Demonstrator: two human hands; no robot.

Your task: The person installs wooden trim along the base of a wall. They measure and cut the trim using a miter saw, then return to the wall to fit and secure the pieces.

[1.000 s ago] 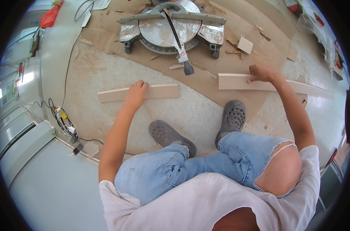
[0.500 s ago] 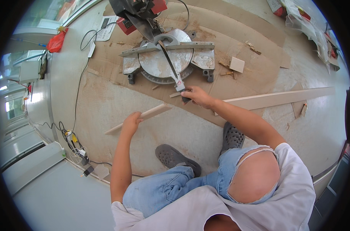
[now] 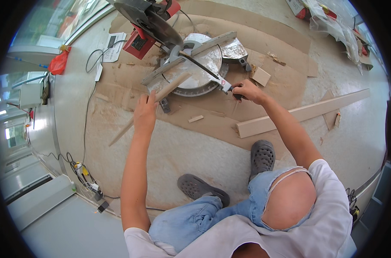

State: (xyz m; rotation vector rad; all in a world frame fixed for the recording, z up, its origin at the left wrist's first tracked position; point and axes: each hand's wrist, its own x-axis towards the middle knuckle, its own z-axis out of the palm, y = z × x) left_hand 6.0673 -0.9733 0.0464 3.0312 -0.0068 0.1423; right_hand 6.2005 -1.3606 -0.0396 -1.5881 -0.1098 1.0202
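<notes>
Ahead and to the right of the left grip [image 3: 145, 114], which pinched a wooden strip [image 3: 172, 87], sat the saw [image 3: 210, 59], its knob [image 3: 237, 96] clasped by the right grip [image 3: 249, 91]; positioning seemed in hand, the next move likely calling for seating the strip against the fence [image 3: 215, 43].

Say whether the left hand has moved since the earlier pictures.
Yes: the left hand moved forward, from over bare floor to the edge of the cardboard.

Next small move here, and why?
Probably square the short board to the fence with the left grip: the board slants rather than lying along it, and its far end only overlaps the round plate in view. The right grip is on the black handle.
</notes>
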